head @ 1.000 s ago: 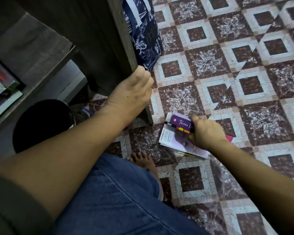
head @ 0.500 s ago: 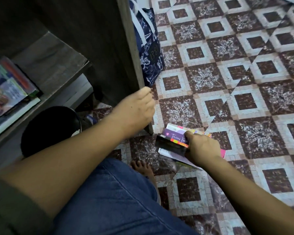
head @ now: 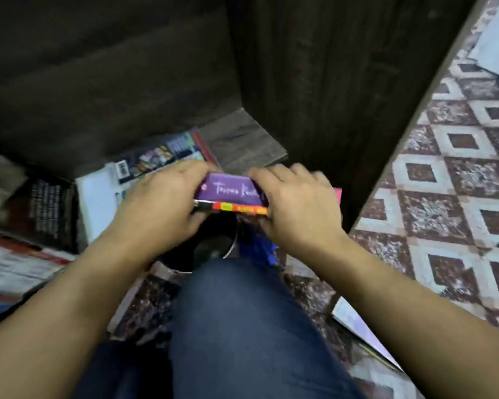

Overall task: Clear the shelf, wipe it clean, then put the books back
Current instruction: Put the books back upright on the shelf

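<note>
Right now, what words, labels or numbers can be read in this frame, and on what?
"Terima Ka…": white script on the purple book; the end is hidden under the right hand, and the left hand grips the other end.
Orange spine beneath it: label too blurred to read.
Barcoded book: barcode and print unreadable.
Dark book: white print blurred.

Dark blue denim jeans [head: 242,326] cover the leg — forearms bare to the left hand [head: 162,203] and right hand [head: 297,208].

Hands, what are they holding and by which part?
A purple-topped stack of books: the left hand grips its left end, the right hand its right end.
</note>
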{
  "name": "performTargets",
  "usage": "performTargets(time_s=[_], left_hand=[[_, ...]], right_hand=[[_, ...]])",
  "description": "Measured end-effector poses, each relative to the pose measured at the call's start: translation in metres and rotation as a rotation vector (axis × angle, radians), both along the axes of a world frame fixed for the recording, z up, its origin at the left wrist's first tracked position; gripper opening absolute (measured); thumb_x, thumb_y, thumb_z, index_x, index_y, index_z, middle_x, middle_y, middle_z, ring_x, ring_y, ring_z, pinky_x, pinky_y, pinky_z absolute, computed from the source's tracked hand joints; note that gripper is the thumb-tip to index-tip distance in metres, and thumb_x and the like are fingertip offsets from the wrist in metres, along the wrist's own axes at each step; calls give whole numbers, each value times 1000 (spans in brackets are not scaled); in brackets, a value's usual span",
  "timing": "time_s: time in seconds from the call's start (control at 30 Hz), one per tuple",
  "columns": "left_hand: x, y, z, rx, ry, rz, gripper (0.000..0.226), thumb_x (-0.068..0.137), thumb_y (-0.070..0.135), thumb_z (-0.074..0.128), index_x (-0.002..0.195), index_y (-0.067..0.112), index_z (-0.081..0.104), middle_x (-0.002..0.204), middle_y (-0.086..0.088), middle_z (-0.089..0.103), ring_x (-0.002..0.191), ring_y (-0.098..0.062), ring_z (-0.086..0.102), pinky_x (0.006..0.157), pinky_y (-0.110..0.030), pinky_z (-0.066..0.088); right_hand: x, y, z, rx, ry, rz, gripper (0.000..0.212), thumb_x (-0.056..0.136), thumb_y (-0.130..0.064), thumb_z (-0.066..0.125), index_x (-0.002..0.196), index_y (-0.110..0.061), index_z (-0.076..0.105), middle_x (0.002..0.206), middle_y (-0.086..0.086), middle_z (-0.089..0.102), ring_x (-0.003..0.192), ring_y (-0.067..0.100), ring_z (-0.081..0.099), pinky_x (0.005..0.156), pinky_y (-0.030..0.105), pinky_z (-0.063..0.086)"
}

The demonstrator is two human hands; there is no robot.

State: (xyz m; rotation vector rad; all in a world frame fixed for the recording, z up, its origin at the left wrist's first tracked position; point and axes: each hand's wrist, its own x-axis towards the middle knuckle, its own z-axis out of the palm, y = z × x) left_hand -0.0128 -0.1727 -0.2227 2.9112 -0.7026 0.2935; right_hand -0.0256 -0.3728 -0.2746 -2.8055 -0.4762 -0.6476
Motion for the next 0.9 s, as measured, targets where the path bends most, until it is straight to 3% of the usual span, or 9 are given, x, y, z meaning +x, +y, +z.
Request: performTargets(time_s=[0.13, 0.2, 0.33, 0.43, 0.6, 0.67, 0.77, 0.83, 0.9], left_hand=[[16, 59, 5, -62, -282, 164, 63, 62, 6, 75, 122, 7, 54, 125, -13, 58, 109, -35, 57, 89, -43, 46], [34, 86, -9, -12, -290, 238, 63, 62, 0, 71, 121, 2, 51, 124, -18, 54, 107, -40, 56, 89, -48, 48], [53, 113, -54, 23, 56, 344, 62, 71, 2, 68, 126, 4, 40, 136, -17, 36, 109, -43, 54, 91, -53, 47], [61, 108, -57, -18, 238, 411, 74, 74, 9, 70, 135, 6, 28, 149, -7, 22, 116, -37, 52, 97, -47, 44], [64, 87, -32, 494, 331, 485, 86, 70, 49, 71, 134, 12, 28, 148, -6, 25, 140, -30, 26, 113, -56, 20], [56, 59, -22, 627, 294, 504, 85, 77, 60, 62, 140, 14, 29, 149, -7, 30, 144, -31, 16, 112, -60, 13], [42, 0, -13, 413, 93, 216, 61, 82, 48, 60, 130, 15, 43, 132, -11, 50, 125, -34, 45, 104, -50, 35], [30, -44, -14, 180, 118, -103, 49, 85, 42, 56, 127, 19, 48, 123, -8, 56, 114, -31, 54, 95, -44, 45], [21, -89, -22, 119, 169, -356, 42, 83, 40, 50, 122, 23, 54, 116, -2, 60, 108, -26, 59, 90, -43, 49]], right_hand=[[62, 63, 17, 9, -219, 53, 44, 85, -30, 56, 129, -32, 55, 117, -1, 63, 100, 30, 58, 89, 48, 38], [92, 87, 14, -69, -135, 76, 47, 91, -25, 49, 137, -35, 48, 131, 0, 57, 114, 31, 53, 101, 60, 32], [130, 109, -12, -178, 370, 230, 66, 96, -10, 45, 150, -42, 22, 159, -3, 22, 146, 29, 15, 110, 65, 23], [139, 109, -27, -18, 480, 284, 79, 85, -7, 54, 149, -43, 25, 162, -6, 14, 149, 25, 4, 115, 60, 19], [118, 72, -28, 135, 429, 328, 74, 81, -12, 56, 149, -32, 34, 161, 1, 19, 149, 20, 10, 120, 43, 3], [89, 40, -53, 212, 222, 270, 65, 76, -17, 51, 141, -23, 48, 151, 7, 40, 141, 25, 32, 117, 38, 16], [27, -24, -132, 239, 220, 134, 45, 76, -23, 46, 116, -12, 64, 117, 11, 63, 107, 33, 59, 91, 38, 45], [-24, -70, -186, 201, 451, 47, 29, 79, -24, 48, 101, -13, 63, 97, 12, 63, 88, 36, 63, 73, 37, 51], [-75, -109, -225, 130, 778, -82, 31, 83, -27, 51, 110, -15, 60, 106, 13, 60, 96, 37, 61, 77, 38, 52]])
